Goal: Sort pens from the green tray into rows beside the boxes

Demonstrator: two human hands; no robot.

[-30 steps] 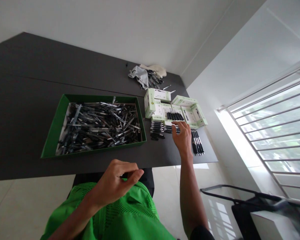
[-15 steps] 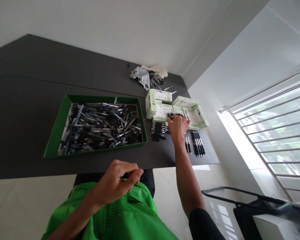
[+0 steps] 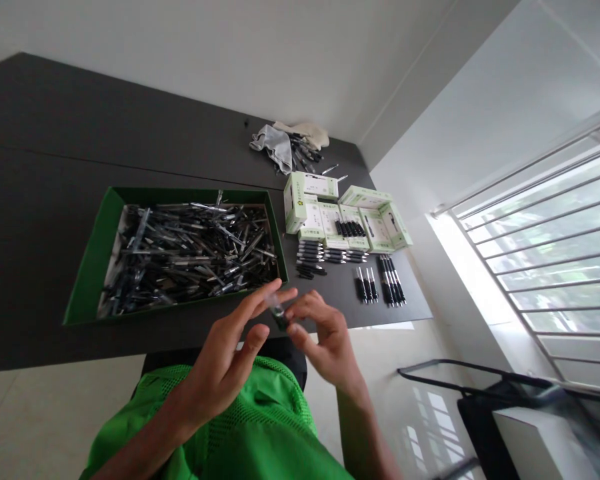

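My right hand pinches a short pen part between thumb and fingers, just past the table's front edge. The part has a clear end and a dark end and is blurred by motion. Close on its left is my left hand, open, thumb and fingers apart; whether a fingertip touches the clear end I cannot tell. Similar black-gripped pen parts lie in a row on the pale green boxes. Below these boxes are stacked dark pen pieces.
A green tray heaped with pens and pen parts stands at left. Grouped black pens and several shorter pieces lie at right. Gloves rest on more pens at the back. A black-framed cart stands on the floor at right.
My right hand has come back from the boxes to my left hand, now with a pen part in it. My left hand has opened its fingers and moved slightly up.
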